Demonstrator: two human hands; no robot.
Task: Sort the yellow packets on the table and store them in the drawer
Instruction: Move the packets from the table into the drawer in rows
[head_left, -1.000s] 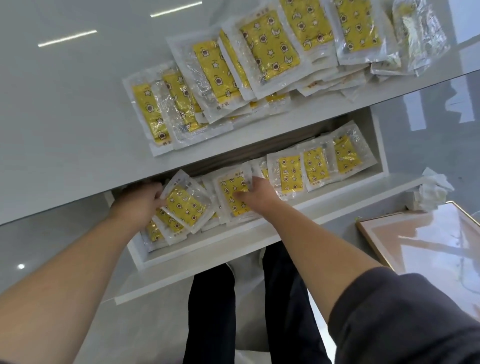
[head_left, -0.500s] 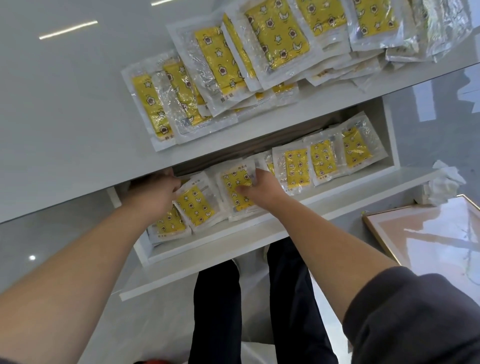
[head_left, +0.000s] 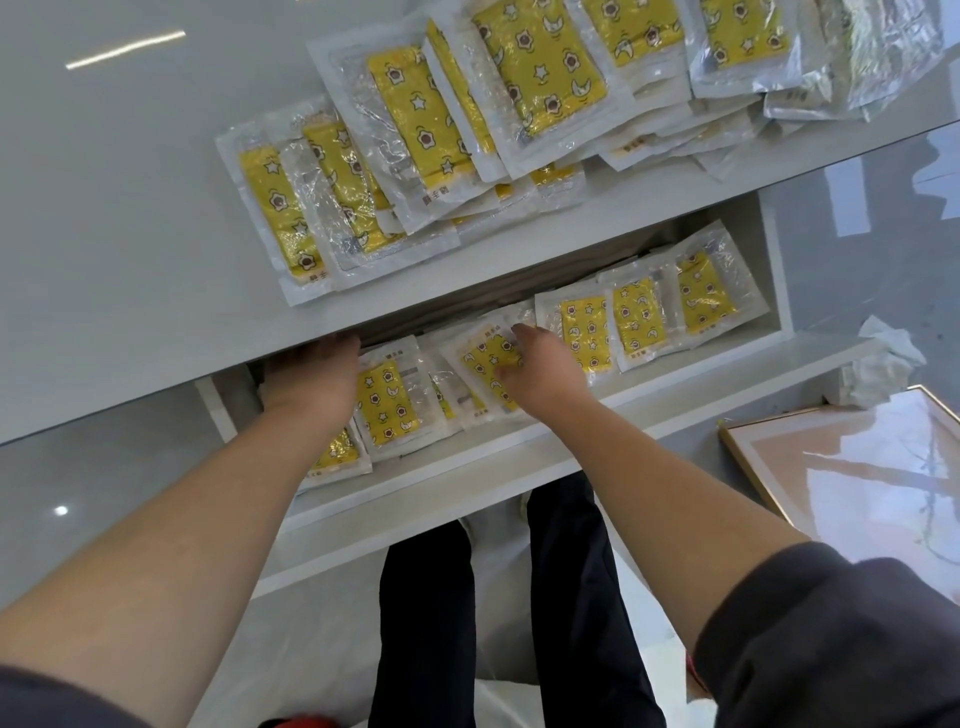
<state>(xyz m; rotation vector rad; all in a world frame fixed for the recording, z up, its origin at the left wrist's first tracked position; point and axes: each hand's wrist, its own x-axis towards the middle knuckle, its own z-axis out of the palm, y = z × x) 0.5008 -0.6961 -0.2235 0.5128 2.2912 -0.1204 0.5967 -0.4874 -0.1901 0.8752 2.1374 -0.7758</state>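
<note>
A heap of yellow packets (head_left: 415, 114) in clear wrappers lies overlapped along the table's (head_left: 104, 218) front edge. Below it the white drawer (head_left: 467, 483) stands pulled out, with more yellow packets in a row (head_left: 639, 322) along its right half. My right hand (head_left: 545, 374) rests with its fingers laid on a tilted packet (head_left: 483, 358) near the drawer's middle. My left hand (head_left: 311, 379) lies flat at the drawer's left end beside an upright packet (head_left: 387, 402), its fingertips partly hidden under the table top. Another packet (head_left: 337, 452) shows under my left wrist.
A crumpled white tissue (head_left: 878, 364) sits at the drawer's right front corner. A gold-framed picture (head_left: 857, 467) lies to the right. My legs in dark trousers (head_left: 426, 623) stand directly below the drawer front.
My left hand has slid deeper toward the drawer's back. The left packet that stood tilted now lies straight. My right hand stays on the middle packet.
</note>
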